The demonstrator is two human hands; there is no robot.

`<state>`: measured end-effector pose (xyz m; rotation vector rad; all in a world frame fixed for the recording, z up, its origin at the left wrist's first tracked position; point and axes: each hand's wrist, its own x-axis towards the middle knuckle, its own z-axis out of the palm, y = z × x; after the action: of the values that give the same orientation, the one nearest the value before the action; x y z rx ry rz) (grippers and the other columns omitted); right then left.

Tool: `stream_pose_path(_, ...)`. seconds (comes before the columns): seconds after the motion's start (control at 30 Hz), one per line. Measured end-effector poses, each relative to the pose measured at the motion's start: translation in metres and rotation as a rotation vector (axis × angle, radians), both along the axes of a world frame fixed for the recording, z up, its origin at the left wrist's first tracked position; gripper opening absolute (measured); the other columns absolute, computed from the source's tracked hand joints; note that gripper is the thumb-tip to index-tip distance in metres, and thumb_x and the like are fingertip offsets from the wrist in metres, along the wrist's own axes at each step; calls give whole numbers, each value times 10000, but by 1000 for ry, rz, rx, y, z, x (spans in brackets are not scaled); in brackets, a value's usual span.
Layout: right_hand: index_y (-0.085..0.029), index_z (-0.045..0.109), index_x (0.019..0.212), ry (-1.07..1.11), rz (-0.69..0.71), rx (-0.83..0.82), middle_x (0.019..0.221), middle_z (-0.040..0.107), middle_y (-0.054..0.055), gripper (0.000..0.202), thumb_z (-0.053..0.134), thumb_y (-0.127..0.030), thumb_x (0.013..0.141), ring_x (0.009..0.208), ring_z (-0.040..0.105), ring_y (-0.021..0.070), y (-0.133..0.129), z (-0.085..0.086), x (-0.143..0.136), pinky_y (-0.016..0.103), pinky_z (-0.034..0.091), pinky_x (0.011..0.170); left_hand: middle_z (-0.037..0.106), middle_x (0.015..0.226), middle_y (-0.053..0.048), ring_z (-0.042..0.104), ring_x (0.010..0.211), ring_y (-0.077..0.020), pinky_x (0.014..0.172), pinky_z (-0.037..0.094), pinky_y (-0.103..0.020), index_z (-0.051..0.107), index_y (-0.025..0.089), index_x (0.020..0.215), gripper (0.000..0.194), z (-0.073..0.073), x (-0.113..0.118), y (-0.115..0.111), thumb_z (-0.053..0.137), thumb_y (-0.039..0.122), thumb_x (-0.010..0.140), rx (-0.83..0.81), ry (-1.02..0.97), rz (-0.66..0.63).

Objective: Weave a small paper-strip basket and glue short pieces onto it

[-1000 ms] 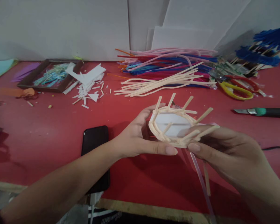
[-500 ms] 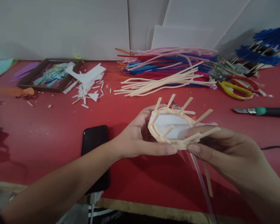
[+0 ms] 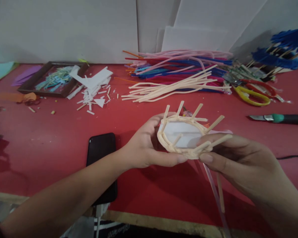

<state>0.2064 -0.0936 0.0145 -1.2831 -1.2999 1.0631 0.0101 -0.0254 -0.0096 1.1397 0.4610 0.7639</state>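
Your right hand [image 3: 253, 168] pinches the woven basket [image 3: 191, 152] at its near rim; your left hand [image 3: 142, 145], loosely curled, grips the left end of its long axis.

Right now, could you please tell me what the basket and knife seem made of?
Basket: perhaps matte cord, judging by its pale, bent strands; the flat white base could be card. Knife: likely metal blade, from its grey sheen; handle probably plastic, being smooth black.

White lettering [image 3: 118, 230], black striped cloth [image 3: 134, 233], illegible
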Motion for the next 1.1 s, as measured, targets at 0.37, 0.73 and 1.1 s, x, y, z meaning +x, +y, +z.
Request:
stream_pose_path(0.37, -386, 813, 765, 19, -238, 3, 714, 779, -48, 174, 832, -272, 635, 591, 712, 88, -1, -7, 7, 110, 569, 579, 633, 1298, -90, 702, 1019, -210, 834, 578, -346, 351, 329, 1404, 1011, 2, -3, 4, 931, 170, 591, -172, 114, -87)
stream_pose_path(0.73, -290, 759, 628, 82, -447, -27, 768, 730, 3, 144, 863, -262, 532, 556, 592, 82, 1, 6, -2, 167, 493, 447, 715, 681, 2, 630, 651, -94, 684, 504, -234, 704, 154, 666, 286, 7, 1, 10, 931, 316, 600, -145, 283, 0)
stream_pose_path(1.1, -305, 783, 688, 82, -388, 14, 759, 733, -10, 147, 871, -264, 578, 557, 602, 77, 0, -2, 1, 152, 505, 465, 773, 695, -23, 715, 674, -129, 731, 588, -267, 747, 164, 665, 360, 7, 1, 10, 949, 442, 558, -246, 188, 159)
